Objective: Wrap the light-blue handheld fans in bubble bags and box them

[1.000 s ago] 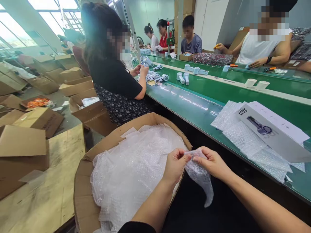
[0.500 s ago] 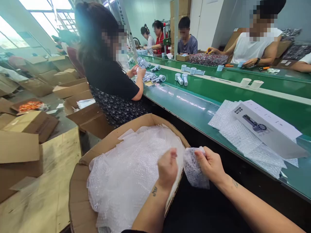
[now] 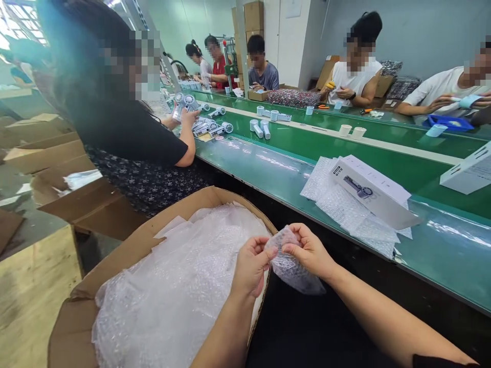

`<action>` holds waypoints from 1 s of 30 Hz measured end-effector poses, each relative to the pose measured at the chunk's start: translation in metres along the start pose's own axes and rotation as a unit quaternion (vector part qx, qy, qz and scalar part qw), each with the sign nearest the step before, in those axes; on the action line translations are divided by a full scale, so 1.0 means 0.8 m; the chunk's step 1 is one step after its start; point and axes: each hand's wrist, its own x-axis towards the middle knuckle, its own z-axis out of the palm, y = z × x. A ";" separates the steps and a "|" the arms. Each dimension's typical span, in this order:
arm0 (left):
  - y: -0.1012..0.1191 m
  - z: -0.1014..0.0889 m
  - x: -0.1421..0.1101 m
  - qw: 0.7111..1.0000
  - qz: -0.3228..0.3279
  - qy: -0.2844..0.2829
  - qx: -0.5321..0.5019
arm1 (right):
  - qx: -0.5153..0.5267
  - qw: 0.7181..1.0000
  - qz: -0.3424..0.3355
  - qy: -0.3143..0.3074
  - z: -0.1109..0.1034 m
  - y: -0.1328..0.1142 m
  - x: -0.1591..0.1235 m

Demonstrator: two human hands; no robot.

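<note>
Both hands pinch one clear bubble wrap bag [image 3: 297, 271] over the right rim of a big cardboard box. My left hand [image 3: 251, 263] grips its left upper edge between thumb and fingers. On the upper right edge, my right hand [image 3: 309, 250] is closed in the same way, and the rest hangs below. The cardboard box [image 3: 82, 294] is filled with a heap of bubble wrap bags [image 3: 172, 286], just left of my hands. More bubble wrap sheets [image 3: 326, 189] lie on the bench, under a white printed carton [image 3: 370, 191] picturing a handheld fan.
A long green workbench [image 3: 268, 158] runs across the view, with handheld fans [image 3: 207, 127] and white cups [image 3: 358, 133] on it. To my left a co-worker in black [image 3: 126, 133] handles fans. Several people sit opposite. Another white carton [image 3: 470, 171] stands at right.
My left hand, apart from the bag before, now grips it beside my right hand. The view has turned right, bringing another carton and a person at the right into sight.
</note>
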 end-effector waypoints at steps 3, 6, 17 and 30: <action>0.005 -0.013 0.003 0.989 0.103 0.081 0.069 | -0.128 0.990 -0.045 -0.045 -0.021 -0.008 -0.005; -0.004 -0.010 -0.005 0.986 0.082 -0.002 0.147 | -0.185 0.975 -0.093 -0.083 -0.027 -0.011 -0.014; -0.010 -0.071 0.060 0.925 0.160 0.207 0.274 | -0.288 0.950 -0.089 0.080 -0.065 -0.001 -0.039; -0.060 -0.071 0.146 0.965 0.106 0.197 0.136 | -0.292 0.953 -0.057 -0.052 -0.084 -0.011 -0.051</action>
